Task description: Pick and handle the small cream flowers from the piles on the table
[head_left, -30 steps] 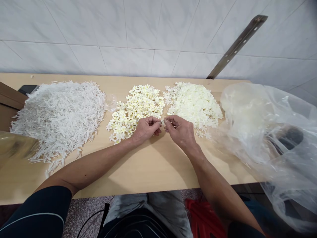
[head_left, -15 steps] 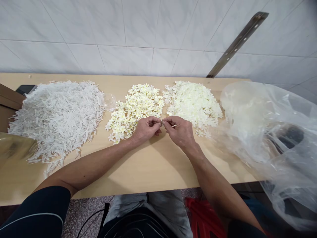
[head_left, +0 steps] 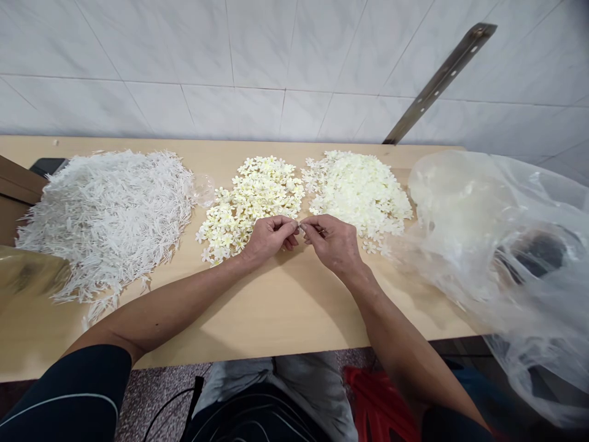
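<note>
My left hand (head_left: 272,238) and my right hand (head_left: 332,239) meet over the table, fingertips close together. Both are closed in a pinch, and whatever sits between the fingertips is too small to make out. Just behind and left of my left hand spreads a pile of small yellow-centred artificial flowers (head_left: 257,190). Past my right hand lies a second heap of paler, cream-white artificial flowers (head_left: 363,190). Farther left is a large mound of thin white plastic sprigs (head_left: 115,215).
A clear plastic bag (head_left: 464,227) bulges over the table's right end and hangs past its edge. A small clear plastic piece (head_left: 203,190) lies beside the white mound. A metal bracket (head_left: 437,86) leans against the tiled wall. Something red (head_left: 381,405) is below the wooden table (head_left: 276,319).
Almost nothing differs. My fingers shift very slightly while both hands stay pinched together in the same place.
</note>
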A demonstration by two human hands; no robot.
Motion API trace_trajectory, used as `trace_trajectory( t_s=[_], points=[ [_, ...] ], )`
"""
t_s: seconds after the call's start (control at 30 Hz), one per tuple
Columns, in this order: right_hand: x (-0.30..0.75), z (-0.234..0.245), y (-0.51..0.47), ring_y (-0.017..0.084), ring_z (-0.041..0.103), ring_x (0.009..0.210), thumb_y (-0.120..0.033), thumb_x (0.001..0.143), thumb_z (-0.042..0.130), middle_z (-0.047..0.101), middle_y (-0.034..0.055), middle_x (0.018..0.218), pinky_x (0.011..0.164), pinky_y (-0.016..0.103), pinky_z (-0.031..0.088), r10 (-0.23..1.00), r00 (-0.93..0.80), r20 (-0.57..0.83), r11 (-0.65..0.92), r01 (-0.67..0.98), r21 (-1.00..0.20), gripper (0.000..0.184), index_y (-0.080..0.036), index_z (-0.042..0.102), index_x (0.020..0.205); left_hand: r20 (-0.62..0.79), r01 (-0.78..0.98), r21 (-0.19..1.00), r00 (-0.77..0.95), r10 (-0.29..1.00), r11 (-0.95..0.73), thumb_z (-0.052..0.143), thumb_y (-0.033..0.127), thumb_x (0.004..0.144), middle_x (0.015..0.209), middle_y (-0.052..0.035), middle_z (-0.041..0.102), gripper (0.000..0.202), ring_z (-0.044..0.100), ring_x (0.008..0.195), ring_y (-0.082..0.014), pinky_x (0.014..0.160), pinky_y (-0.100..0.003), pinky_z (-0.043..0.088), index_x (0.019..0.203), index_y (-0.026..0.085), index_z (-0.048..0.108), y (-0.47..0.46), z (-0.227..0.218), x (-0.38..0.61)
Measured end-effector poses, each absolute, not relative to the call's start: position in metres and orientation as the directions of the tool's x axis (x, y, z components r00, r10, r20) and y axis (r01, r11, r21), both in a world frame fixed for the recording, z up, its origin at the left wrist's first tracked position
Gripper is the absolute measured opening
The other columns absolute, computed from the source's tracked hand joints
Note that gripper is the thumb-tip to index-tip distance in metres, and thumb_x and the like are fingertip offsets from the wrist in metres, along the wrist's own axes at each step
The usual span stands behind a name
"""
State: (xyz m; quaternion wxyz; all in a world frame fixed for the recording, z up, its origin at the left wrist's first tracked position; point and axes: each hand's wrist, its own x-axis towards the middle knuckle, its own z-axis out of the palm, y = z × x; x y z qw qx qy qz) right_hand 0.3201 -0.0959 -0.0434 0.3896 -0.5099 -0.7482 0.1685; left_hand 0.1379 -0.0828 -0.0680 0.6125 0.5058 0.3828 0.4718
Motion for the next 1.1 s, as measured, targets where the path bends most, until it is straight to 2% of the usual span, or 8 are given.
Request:
trace_trajectory(
  t_s=[0.13, 0.43, 0.6, 0.77, 0.9, 1.1],
  points=[
    [0.3216, -0.0452, -0.0944, 0.022, 0.076, 0.078, -0.026, 0.097, 0.067, 0.078, 0.0044, 0.088, 0.072, 0.034, 0.059, 0.898, -0.179, 0.403, 0.423, 0.608, -0.672, 0.013, -0.024, 0.08, 0.1, 0.003, -0.196, 0.979, 0.258, 0.966, 0.05, 0.071, 0.041, 0.089, 0.067, -0.0056, 0.071, 0.029, 0.065, 0.056, -0.0131, 0.056, -0.024, 0.055, 0.082, 0.013, 0.075, -0.0822, -0.0673, 0.1376],
    [0.3227, -0.0438, -0.0947, 0.021, 0.075, 0.079, -0.024, 0.098, 0.066, 0.078, 0.0043, 0.089, 0.073, 0.033, 0.059, 0.885, -0.207, 0.417, 0.448, 0.619, -0.645, 0.014, -0.024, 0.079, 0.1, -0.012, -0.181, 0.982, 0.259, 0.966, 0.061, 0.077, 0.043, 0.086, 0.064, -0.0049, 0.07, 0.031, 0.063, 0.053, -0.0119, 0.055, -0.022, 0.054, 0.082, 0.013, 0.075, -0.0826, -0.0645, 0.1376],
    [0.3217, -0.0422, -0.0959, 0.02, 0.075, 0.074, -0.025, 0.098, 0.065, 0.077, 0.0024, 0.081, 0.072, 0.032, 0.057, 0.902, -0.198, 0.385, 0.418, 0.626, -0.658, 0.013, -0.023, 0.078, 0.099, -0.018, -0.185, 0.98, 0.265, 0.964, 0.069, 0.075, 0.04, 0.086, 0.064, -0.0048, 0.07, 0.028, 0.064, 0.053, -0.0119, 0.054, -0.022, 0.054, 0.081, 0.012, 0.075, -0.0814, -0.0672, 0.1373],
    [0.32, -0.0414, -0.0975, 0.02, 0.072, 0.076, -0.024, 0.099, 0.059, 0.077, 0.0033, 0.079, 0.072, 0.031, 0.053, 0.896, -0.223, 0.384, 0.421, 0.697, -0.58, 0.017, -0.022, 0.076, 0.098, -0.012, -0.179, 0.982, 0.265, 0.964, 0.061, 0.078, 0.043, 0.086, 0.064, -0.0044, 0.071, 0.031, 0.064, 0.054, -0.0117, 0.055, -0.022, 0.054, 0.083, 0.013, 0.075, -0.082, -0.0686, 0.1374],
    [0.3169, -0.0418, -0.0993, 0.02, 0.068, 0.072, -0.016, 0.091, 0.059, 0.075, 0.0031, 0.078, 0.069, 0.031, 0.048, 0.888, -0.207, 0.41, 0.413, 0.75, -0.516, 0.015, -0.022, 0.072, 0.088, -0.033, -0.153, 0.985, 0.254, 0.967, 0.074, 0.078, 0.042, 0.085, 0.063, -0.0044, 0.07, 0.03, 0.063, 0.053, -0.0112, 0.055, -0.022, 0.053, 0.081, 0.013, 0.074, -0.0836, -0.0658, 0.139],
    [0.3134, -0.0429, -0.0995, 0.018, 0.064, 0.066, -0.013, 0.085, 0.06, 0.073, 0.002, 0.071, 0.064, 0.029, 0.046, 0.904, -0.147, 0.401, 0.368, 0.747, -0.554, 0.014, -0.022, 0.069, 0.079, -0.054, -0.144, 0.985, 0.241, 0.969, 0.091, 0.078, 0.039, 0.085, 0.062, -0.0038, 0.07, 0.027, 0.063, 0.053, -0.011, 0.055, -0.022, 0.053, 0.081, 0.013, 0.075, -0.0839, -0.0636, 0.1405]
  ],
)
